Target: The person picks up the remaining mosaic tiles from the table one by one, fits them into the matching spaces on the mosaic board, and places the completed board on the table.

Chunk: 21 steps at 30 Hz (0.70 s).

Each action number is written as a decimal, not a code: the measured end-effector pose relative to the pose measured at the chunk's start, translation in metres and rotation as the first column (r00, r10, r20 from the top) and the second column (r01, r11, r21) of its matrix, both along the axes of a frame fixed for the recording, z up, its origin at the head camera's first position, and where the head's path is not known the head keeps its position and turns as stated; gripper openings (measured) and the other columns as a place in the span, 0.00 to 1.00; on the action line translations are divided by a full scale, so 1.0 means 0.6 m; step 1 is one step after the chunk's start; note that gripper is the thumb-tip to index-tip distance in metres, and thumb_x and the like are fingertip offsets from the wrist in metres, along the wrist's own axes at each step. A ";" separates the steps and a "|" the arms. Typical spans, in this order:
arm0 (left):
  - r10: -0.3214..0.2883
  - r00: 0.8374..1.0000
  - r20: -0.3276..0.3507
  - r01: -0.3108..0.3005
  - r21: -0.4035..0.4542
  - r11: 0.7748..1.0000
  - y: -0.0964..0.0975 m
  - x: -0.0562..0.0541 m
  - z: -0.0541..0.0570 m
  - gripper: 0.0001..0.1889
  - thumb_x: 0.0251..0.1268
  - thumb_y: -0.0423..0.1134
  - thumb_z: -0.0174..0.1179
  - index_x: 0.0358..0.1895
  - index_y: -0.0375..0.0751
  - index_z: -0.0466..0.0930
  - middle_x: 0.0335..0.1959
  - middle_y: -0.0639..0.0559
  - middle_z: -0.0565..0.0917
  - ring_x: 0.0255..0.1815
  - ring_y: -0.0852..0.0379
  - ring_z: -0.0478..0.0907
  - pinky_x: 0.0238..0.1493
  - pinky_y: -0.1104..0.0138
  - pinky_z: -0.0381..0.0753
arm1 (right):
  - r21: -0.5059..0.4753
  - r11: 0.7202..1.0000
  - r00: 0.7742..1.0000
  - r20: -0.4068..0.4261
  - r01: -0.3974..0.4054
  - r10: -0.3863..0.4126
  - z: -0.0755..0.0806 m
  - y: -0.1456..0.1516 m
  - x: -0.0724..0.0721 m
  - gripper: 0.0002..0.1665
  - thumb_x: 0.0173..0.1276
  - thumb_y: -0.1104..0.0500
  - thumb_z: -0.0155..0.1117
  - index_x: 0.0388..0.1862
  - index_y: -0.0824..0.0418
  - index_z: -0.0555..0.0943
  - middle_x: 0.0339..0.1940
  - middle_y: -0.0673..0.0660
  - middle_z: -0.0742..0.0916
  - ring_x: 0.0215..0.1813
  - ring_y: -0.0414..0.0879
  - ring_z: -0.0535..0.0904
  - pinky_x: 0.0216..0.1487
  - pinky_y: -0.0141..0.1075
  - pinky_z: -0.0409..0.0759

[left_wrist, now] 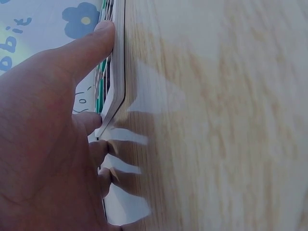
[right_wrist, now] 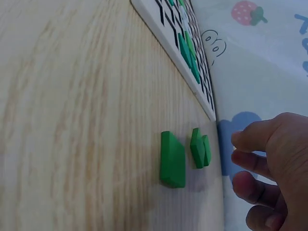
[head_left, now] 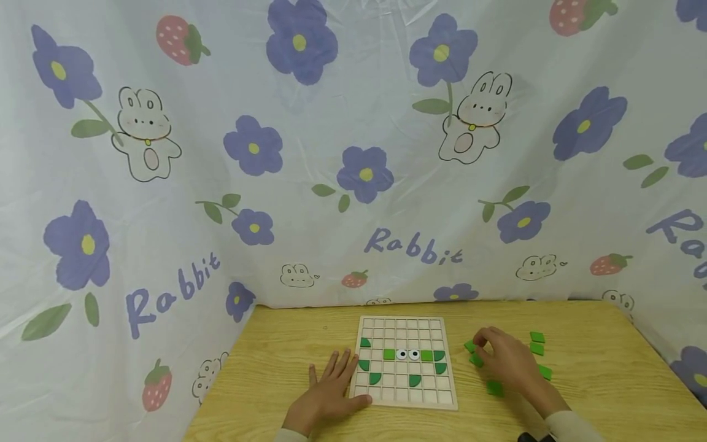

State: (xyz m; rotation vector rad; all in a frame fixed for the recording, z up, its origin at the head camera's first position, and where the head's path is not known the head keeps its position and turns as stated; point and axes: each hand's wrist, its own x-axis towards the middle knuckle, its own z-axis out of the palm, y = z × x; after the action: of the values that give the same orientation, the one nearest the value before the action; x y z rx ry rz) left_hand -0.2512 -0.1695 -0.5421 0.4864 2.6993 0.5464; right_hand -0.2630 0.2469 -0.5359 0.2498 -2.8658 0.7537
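A light wooden grid board (head_left: 402, 394) lies on the table with dark green quarter-round tiles, two lighter green square tiles (head_left: 389, 354) and two round eye tiles (head_left: 407, 354) in its cells. My left hand (head_left: 329, 393) is spread along the board's left side, its thumb at the near left corner and fingertips by the left edge. To the board's right, my right hand (head_left: 507, 360) hovers over loose green tiles (head_left: 494, 387), fingers loosely bent. In the right wrist view, no piece shows between those fingers; a green tile (right_wrist: 172, 161) and two more lie below.
Further loose green tiles (head_left: 537, 337) lie beyond and right of the right hand. The wood-grain table (head_left: 265, 344) ends at a white curtain (head_left: 309, 209) printed with flowers, rabbits and strawberries, which stands behind it and along the left.
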 end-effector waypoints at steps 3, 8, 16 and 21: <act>0.001 1.000 -0.006 -0.001 -0.002 1.000 0.000 0.001 0.000 0.52 0.72 0.74 0.55 0.89 0.51 0.48 0.91 0.46 0.46 0.91 0.36 0.39 0.75 0.19 0.30 | -0.003 1.000 1.000 0.027 -0.009 0.009 -0.007 0.004 0.000 0.05 0.74 0.57 0.72 0.47 0.53 0.86 0.44 0.47 0.88 0.31 0.39 0.76 0.29 0.37 0.75; 0.002 1.000 -0.013 -0.002 0.000 1.000 0.000 0.003 0.003 0.52 0.72 0.74 0.55 0.89 0.50 0.48 0.91 0.46 0.46 0.91 0.36 0.39 0.75 0.20 0.30 | 0.025 1.000 0.999 0.044 -0.007 0.006 -0.022 0.008 0.001 0.07 0.74 0.54 0.70 0.48 0.52 0.87 0.44 0.47 0.87 0.32 0.37 0.76 0.32 0.36 0.76; 0.005 1.000 -0.013 -0.005 0.005 1.000 0.002 0.005 0.006 0.52 0.72 0.73 0.56 0.89 0.49 0.49 0.91 0.46 0.47 0.91 0.36 0.40 0.76 0.20 0.30 | 0.050 0.998 0.998 0.056 -0.028 0.025 -0.037 0.010 0.004 0.11 0.68 0.50 0.77 0.46 0.49 0.87 0.44 0.44 0.86 0.34 0.38 0.78 0.31 0.38 0.78; 0.001 1.000 -0.009 -0.001 0.006 1.000 0.001 0.004 0.005 0.52 0.72 0.72 0.57 0.89 0.49 0.49 0.91 0.45 0.47 0.91 0.35 0.40 0.75 0.20 0.30 | 0.056 0.998 0.998 0.051 -0.026 0.023 -0.041 0.007 0.007 0.08 0.68 0.52 0.78 0.44 0.47 0.88 0.45 0.44 0.87 0.34 0.37 0.79 0.28 0.36 0.76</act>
State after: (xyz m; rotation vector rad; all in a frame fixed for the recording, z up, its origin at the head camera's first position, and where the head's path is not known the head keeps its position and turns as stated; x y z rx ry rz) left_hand -0.2489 -0.1688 -0.5393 0.4897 2.7073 0.5548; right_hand -0.2586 0.2512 -0.5604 0.2779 -2.9395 0.6940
